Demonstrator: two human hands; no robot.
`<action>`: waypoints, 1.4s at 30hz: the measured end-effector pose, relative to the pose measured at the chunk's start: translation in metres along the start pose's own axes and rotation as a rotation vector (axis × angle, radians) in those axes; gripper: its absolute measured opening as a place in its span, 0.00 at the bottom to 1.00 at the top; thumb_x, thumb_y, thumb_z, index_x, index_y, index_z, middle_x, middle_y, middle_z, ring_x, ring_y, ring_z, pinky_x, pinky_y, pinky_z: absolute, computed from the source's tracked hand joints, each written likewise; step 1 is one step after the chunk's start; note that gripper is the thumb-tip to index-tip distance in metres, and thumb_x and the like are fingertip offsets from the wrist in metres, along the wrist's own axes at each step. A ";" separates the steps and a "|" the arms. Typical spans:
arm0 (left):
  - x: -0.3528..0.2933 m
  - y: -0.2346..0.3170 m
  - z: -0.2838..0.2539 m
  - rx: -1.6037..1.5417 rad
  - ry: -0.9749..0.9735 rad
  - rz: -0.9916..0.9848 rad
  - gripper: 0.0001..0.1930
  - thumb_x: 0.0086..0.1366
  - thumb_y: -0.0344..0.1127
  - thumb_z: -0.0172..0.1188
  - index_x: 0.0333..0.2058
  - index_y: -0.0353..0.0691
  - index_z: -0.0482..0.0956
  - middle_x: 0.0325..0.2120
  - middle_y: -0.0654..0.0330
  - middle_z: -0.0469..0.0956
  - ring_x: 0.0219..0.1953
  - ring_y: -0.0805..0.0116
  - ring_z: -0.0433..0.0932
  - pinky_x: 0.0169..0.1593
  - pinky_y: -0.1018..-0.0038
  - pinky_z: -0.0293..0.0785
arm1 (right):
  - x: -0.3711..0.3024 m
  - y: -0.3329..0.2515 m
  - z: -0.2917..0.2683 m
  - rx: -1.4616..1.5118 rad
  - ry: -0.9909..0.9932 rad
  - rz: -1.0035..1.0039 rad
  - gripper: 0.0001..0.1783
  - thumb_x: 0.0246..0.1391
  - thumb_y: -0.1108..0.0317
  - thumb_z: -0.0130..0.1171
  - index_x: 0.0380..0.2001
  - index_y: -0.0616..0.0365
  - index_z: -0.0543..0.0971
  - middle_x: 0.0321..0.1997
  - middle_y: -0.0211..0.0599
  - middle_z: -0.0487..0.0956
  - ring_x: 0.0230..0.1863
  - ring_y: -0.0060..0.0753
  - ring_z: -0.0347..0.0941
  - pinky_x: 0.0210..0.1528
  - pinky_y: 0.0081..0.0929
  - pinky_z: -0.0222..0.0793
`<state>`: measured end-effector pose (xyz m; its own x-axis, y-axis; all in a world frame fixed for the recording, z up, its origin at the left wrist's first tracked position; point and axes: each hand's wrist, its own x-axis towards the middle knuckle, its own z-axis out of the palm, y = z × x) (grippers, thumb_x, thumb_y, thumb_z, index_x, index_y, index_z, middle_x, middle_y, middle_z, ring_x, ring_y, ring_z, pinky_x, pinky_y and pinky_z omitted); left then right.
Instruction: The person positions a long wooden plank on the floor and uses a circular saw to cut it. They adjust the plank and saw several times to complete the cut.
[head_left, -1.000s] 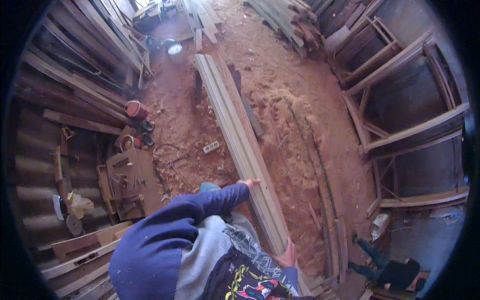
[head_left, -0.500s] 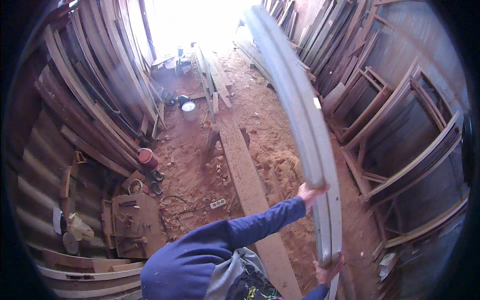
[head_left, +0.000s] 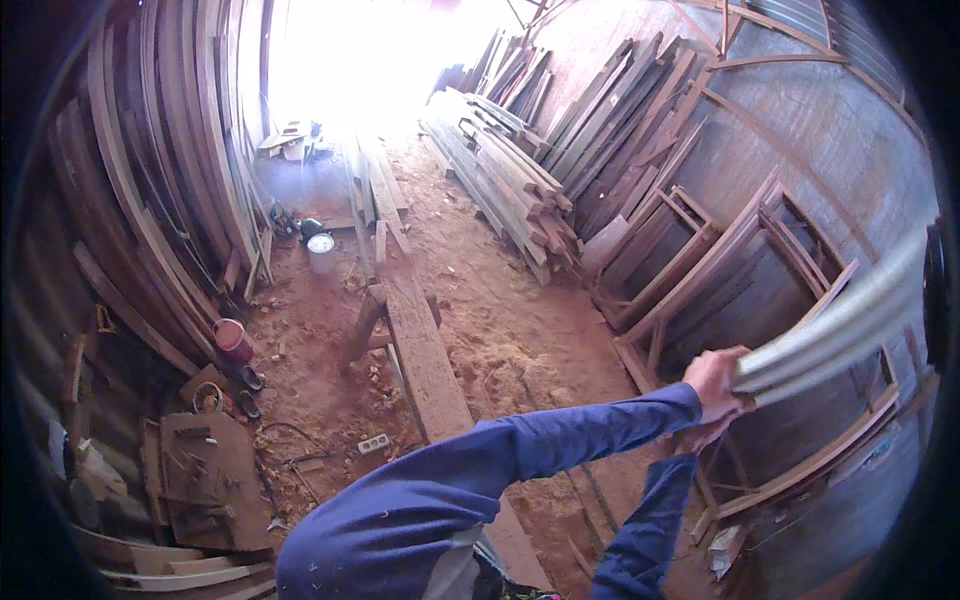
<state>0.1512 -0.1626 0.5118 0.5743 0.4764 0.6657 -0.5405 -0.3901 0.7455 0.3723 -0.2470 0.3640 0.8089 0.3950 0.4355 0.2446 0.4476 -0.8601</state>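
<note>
Out to my right I hold a long, pale, grooved plank (head_left: 840, 335), whose far part runs to the right edge of the view. My left hand (head_left: 714, 384) grips its near end, fingers wrapped over the edge. Just below is my right hand (head_left: 706, 432), closed against the same end from underneath and partly hidden by the left. Both arms are stretched to the right in blue sleeves. A long board (head_left: 425, 350) rests on a wooden trestle (head_left: 366, 322) in front of me.
Wooden frames (head_left: 760, 250) lean on the right wall near the plank. A stack of timber (head_left: 510, 185) lies beyond them. Tall boards (head_left: 170, 150) line the left wall. A white bucket (head_left: 320, 255), a red bucket (head_left: 233, 342) and a power strip (head_left: 373, 443) sit on the shavings-covered floor.
The plank has swung from pointing ahead to pointing right. My hands have come close together at its near end, the left moving right and the right moving up.
</note>
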 end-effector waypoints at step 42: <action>-0.288 -0.255 -0.208 0.773 -1.183 0.141 0.60 0.30 0.53 0.78 0.68 0.54 0.63 0.58 0.50 0.68 0.64 0.43 0.66 0.66 0.45 0.59 | -0.531 0.081 -0.084 -0.971 0.681 0.312 0.64 0.34 0.53 0.84 0.69 0.69 0.59 0.68 0.65 0.63 0.71 0.63 0.56 0.71 0.57 0.58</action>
<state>-0.0042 -0.0364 0.1231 0.9205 -0.3819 0.0827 -0.3902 -0.8874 0.2454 0.0081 -0.4879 0.0407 0.9471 -0.2523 0.1982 0.0515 -0.4903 -0.8701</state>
